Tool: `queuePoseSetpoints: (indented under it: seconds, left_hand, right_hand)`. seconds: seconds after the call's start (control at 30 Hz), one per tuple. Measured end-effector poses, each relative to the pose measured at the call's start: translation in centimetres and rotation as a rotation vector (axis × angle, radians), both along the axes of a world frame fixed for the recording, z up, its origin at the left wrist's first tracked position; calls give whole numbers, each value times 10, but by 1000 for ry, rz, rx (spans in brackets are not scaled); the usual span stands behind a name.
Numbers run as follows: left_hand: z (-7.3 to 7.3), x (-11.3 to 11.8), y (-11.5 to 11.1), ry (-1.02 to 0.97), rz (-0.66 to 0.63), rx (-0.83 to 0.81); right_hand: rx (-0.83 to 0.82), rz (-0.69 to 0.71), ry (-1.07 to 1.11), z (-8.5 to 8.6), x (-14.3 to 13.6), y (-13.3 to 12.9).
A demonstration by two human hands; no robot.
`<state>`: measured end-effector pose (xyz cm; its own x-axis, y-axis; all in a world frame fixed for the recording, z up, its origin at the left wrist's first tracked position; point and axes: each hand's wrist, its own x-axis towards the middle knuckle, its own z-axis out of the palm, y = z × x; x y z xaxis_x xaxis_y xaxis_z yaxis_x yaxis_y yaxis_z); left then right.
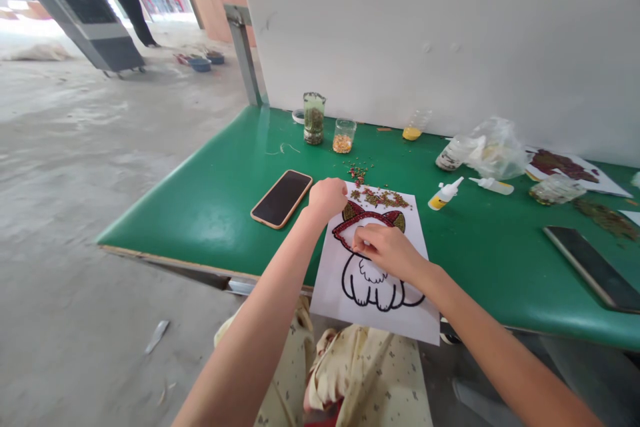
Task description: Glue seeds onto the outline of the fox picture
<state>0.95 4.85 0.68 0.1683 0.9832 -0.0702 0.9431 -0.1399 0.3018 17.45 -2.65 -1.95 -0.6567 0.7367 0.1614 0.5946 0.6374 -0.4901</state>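
A sheet of paper (333, 287) with a black-outlined animal drawing lies at the table's front edge, partly overhanging it. Red and greenish seeds fill the ears and the band around the head. My left hand (327, 199) is closed at the sheet's upper left edge, beside loose seeds (383, 198); its fingertips are hidden. Over the drawing's face, my right hand (384, 247) is bent into a pinch with the fingertips low to the paper. Whatever it may hold is too small to make out.
A phone (283, 198) lies left of the sheet, another phone (593, 267) at the right. Behind stand a green container (314, 119) and a cup of orange grains (344, 137). Glue bottles (445, 194), a plastic bag (497, 147) and jars are to the right. A white board (425, 33) rises behind.
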Motion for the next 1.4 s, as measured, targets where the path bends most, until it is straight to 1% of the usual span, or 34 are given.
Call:
queuePoseSetpoints:
  seconds: [0.2, 0.5, 0.73, 0.83, 0.97, 1.1, 1.17, 1.23, 1.3, 1.4]
  left_hand:
    - [0, 0, 0, -11, 1, 0]
    - [0, 0, 1, -12, -6, -4]
    - [0, -1, 1, 0, -14, 3]
    - [-1, -1, 2, 5, -13, 2]
    - [-1, 0, 1, 1, -11, 11]
    - [1, 0, 2, -1, 1, 1]
    - [1, 0, 2, 3, 4, -4]
    - [1, 1, 3, 8, 7, -1]
    - [1, 2, 2, 7, 16, 5]
    - [0, 4, 0, -27, 33, 12]
  right_hand:
    - [-4, 11, -40, 5, -3, 3]
    - [-16, 5, -67, 6, -5, 5]
    - [-117, 7, 32, 7, 1, 10]
    - [-119, 1, 41, 6, 1, 10]
    - [-99, 30, 22, 5, -2, 9]
    - [-114, 29, 48, 8, -1, 11]
    - [-142, -14, 99, 11, 2, 17]
    - [-176, -78, 200, 12, 6, 26]
    - [-199, -150, 358, 11, 10, 40]
    - [-194, -303, 604, 3, 17, 66]
